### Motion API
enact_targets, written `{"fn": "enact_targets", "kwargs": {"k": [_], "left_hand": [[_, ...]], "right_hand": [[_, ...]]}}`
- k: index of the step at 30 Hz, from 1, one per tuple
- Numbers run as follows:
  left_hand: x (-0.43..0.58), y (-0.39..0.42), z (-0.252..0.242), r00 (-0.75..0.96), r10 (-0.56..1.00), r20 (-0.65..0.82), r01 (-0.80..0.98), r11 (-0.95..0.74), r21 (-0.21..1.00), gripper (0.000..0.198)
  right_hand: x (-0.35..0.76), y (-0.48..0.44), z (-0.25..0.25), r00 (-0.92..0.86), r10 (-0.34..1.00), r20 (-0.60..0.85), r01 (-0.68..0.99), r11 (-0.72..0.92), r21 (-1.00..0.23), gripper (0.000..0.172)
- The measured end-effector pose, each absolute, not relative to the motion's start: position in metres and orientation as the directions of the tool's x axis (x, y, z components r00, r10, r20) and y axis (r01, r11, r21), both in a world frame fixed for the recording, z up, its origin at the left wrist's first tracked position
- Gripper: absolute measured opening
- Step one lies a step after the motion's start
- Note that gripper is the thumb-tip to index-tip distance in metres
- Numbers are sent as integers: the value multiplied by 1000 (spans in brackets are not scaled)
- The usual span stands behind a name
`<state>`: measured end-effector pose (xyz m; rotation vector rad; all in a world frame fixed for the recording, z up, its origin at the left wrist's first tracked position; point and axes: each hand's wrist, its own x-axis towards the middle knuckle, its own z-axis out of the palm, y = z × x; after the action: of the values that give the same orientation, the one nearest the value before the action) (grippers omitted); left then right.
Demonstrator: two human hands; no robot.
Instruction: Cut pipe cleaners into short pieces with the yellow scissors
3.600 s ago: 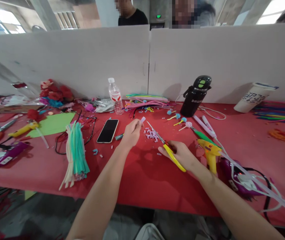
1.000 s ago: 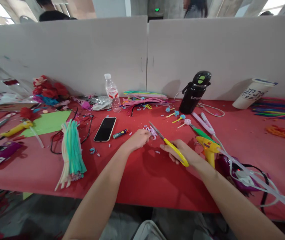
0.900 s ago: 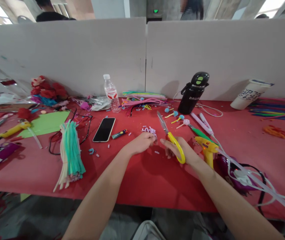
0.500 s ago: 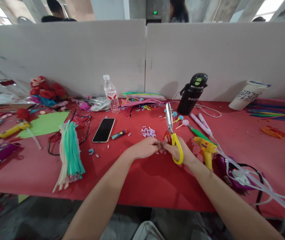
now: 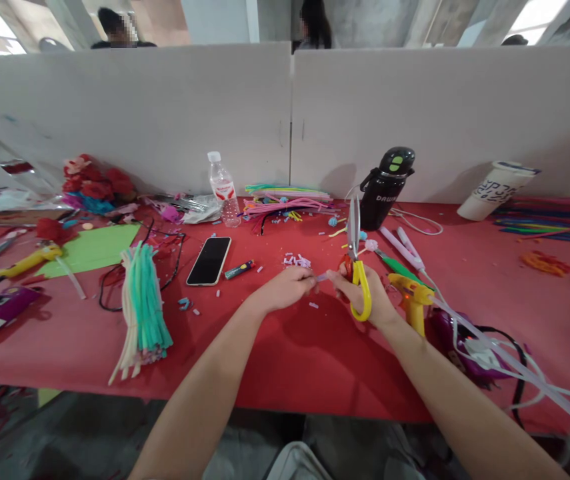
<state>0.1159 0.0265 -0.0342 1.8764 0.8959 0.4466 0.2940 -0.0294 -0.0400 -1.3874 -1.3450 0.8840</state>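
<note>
My left hand [image 5: 291, 291] is closed, pinching one end of a short lilac strip [image 5: 321, 277], perhaps a bit of pipe cleaner. The thumb and forefinger of my right hand [image 5: 375, 299] meet the strip's other end. Scissors [image 5: 361, 283] with a yellow and a red handle hang on that same right hand, blades pointing up and away from me. Just beyond my left hand lies a small pile of cut lilac pieces [image 5: 297, 261]. One loose lilac piece [image 5: 313, 305] rests on the red table below the hands.
A yellow glue gun [image 5: 413, 293] stands close to my right forearm, its cords trailing right. Farther back are a black bottle [image 5: 383, 193] and a water bottle [image 5: 223, 192]. To the left lie a phone [image 5: 209, 261], a glue stick [image 5: 239, 269] and a pipe-cleaner bundle [image 5: 147, 307].
My hands have moved apart, so the lilac strip now shows between them. The scissors have shifted right with my right hand. A loose lilac piece is now visible below the hands.
</note>
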Motion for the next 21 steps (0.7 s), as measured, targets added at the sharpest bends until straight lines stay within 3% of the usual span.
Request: {"fn": "enact_targets", "kwargs": {"k": [4,10,15,21], "left_hand": [[107,39,-35,471,876,106,356,-298,886,28],[89,53,-34,121,963,240,264,-264,927,34],[87,54,-36,142,951,276,243,-304,921,32],[93,48,-35,242,930,277,329,-347,878,28]], "right_hand": [[301,-36,-39,82,984,161,409,114,-905,43],[307,-40,-52,-143,989,26,570,104,-815,41],[305,-41,-57,-196,980,10,651,138,-746,39],[300,-43,-52,-184,983,-6,621,111,-776,41]]}}
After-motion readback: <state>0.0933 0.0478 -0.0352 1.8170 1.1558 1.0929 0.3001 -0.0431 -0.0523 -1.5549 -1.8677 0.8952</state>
